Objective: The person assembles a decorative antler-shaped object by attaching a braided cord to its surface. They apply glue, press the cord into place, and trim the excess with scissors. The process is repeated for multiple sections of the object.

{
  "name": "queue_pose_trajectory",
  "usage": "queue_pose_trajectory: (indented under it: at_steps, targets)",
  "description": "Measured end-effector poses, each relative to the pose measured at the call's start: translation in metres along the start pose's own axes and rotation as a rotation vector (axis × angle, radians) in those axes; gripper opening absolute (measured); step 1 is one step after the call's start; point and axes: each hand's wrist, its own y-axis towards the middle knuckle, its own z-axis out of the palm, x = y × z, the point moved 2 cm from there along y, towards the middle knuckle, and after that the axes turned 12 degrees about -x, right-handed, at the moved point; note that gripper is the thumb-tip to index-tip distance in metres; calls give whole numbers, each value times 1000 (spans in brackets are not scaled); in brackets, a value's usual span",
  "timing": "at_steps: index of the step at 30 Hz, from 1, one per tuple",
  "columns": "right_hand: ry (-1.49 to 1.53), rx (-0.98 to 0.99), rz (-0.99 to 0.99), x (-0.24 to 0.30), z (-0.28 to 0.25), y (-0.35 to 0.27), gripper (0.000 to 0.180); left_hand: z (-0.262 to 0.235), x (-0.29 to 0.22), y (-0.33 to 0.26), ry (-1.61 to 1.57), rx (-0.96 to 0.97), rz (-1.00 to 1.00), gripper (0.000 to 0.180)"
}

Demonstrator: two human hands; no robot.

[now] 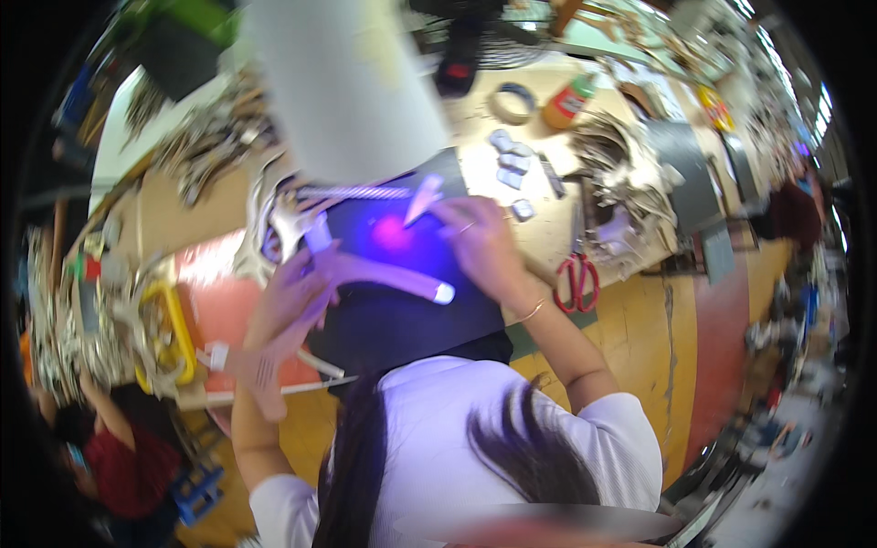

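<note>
My left hand [290, 290] is closed round a pale, branching strap-like piece [379, 271]. One arm of the piece reaches right over the dark mat [375, 333] and ends in a bright white tip; another, with slots in it, hangs down by my left forearm. My right hand [480, 239] pinches a small pale strip [423, 199] above the mat. Violet light falls on the mat, with a pinkish-red glowing spot near the strip. Blur hides the finer detail of both pieces.
A large white cylinder [352, 91] overhangs the mat. Red-handled scissors [577, 279], small pale packets [512, 164], a tape roll [512, 103] and an orange bottle [568, 102] lie or stand to the right. Strap bundles [215, 142] and a yellow frame [174, 333] are leftward. Another person [128, 457] is at lower left.
</note>
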Motion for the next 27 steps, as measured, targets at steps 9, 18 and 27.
queue_pose_trajectory:
  at_steps: [9,18,27]
  targets:
    - [294,186,-349,88,-19,-12,51,64,32,21,-281,150,84,82]
    - [194,10,-42,58,-86,-8,22,132,19,13,-685,303,-126,69]
    - [-417,-624,500,-42,-244,26,34,106,22,11,-182,317,52,59]
